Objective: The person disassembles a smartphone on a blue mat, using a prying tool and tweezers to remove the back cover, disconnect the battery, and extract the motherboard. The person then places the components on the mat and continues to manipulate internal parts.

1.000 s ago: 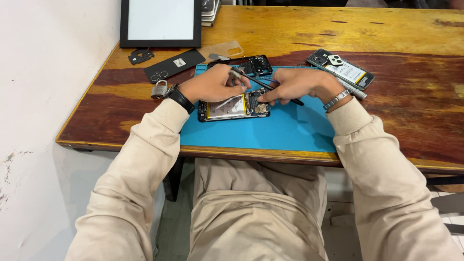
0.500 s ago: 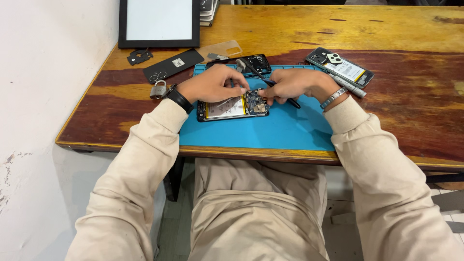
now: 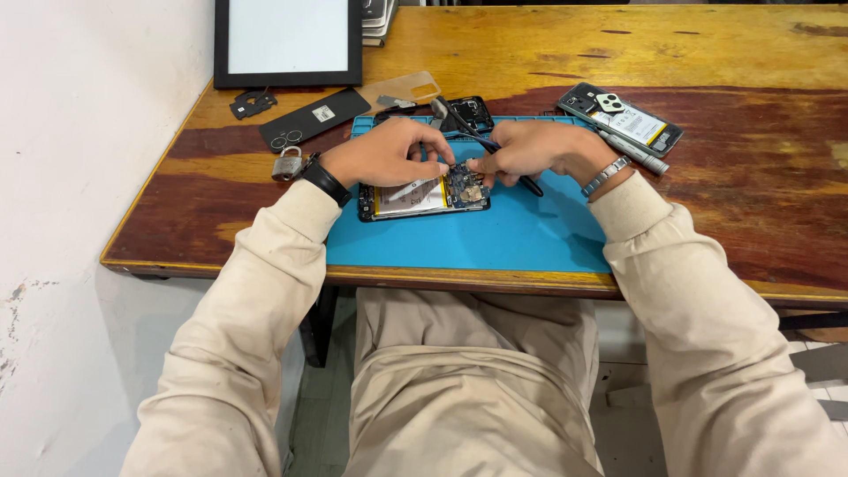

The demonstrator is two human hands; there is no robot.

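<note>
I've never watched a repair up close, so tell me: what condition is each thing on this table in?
Phone on the mat: back off, battery and board exposed.
Second phone: back off, lying untouched.
Back cover: detached, lying flat.
Padlock: shackle state unclear.
Left hand: pressing on the open phone.
Right hand: gripping a dark tool.

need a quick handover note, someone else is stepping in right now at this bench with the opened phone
Left hand: fingertips press on the opened phone, which lies back-off on the blue mat.
Right hand: grips a dark slim tool, fingers at the phone's board end.
Done: back cover is off and lies on the wooden table behind the mat.
Left: board and battery sit in the phone frame.
Nearby: a second opened phone, a padlock, a framed white panel.
</note>
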